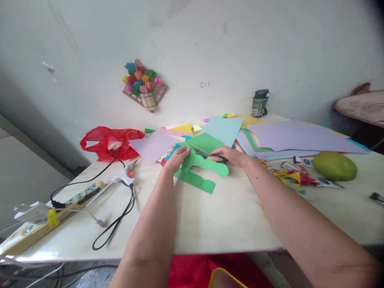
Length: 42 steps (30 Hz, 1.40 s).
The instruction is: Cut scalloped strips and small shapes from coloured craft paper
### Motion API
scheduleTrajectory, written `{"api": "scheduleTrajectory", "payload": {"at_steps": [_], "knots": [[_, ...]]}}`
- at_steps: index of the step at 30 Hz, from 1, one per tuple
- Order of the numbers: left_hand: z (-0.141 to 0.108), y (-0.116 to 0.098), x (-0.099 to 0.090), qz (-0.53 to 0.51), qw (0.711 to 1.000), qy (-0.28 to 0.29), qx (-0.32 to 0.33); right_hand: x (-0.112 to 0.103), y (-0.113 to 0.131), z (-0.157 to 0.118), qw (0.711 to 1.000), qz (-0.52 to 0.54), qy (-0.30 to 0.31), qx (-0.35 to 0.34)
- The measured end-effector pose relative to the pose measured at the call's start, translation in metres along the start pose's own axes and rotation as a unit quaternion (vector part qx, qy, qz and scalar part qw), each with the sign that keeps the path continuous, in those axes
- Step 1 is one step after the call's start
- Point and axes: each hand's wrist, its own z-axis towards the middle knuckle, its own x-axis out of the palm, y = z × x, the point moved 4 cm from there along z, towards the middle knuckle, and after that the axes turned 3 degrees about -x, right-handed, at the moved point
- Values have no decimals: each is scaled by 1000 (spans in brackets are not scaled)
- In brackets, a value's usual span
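Note:
My left hand (pixel 179 157) pinches the edge of a green paper (pixel 207 165) that is partly cut into wavy strips. In my right hand (pixel 230 155) is a pair of scissors (pixel 222 157), its fingers wrapped round the dark handles. The metal blades point left toward the upper part of the green paper, near my left thumb. One straighter green strip (pixel 196 181) hangs lowest, close above the table. Behind the hands lies another flat green sheet (pixel 207 140). Scalloped coloured pieces (pixel 168 154) show just left of and behind my left hand.
On the left are a glue gun (pixel 127 174), a power strip (pixel 72 202) with cables and a red plastic bag (pixel 111 144). Purple sheets (pixel 300 136), a green mango-like fruit (pixel 335 166), tubes and paper scraps (pixel 289 176) lie right. A tumbler (pixel 260 103) stands at the back.

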Motion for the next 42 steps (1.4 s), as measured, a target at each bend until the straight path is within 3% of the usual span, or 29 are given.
{"api": "scheduleTrajectory", "payload": {"at_steps": [3,12,21,32,38,42], "knots": [[-1,1,5,21,997,67,-15,1,1,1,1000,4,-10,0],[-1,4,10,-29,992,121,-29,5,5,2,996,33,-80,14],[-3,4,12,-71,988,133,-36,6,0,4,990,111,-88,25],[0,8,7,-57,990,118,-47,4,4,4,993,66,-99,13],[-9,3,12,-23,981,176,-83,1,-2,7,988,114,-101,16],[-8,1,8,-37,988,126,-83,-1,-4,8,990,100,-99,-1]]}}
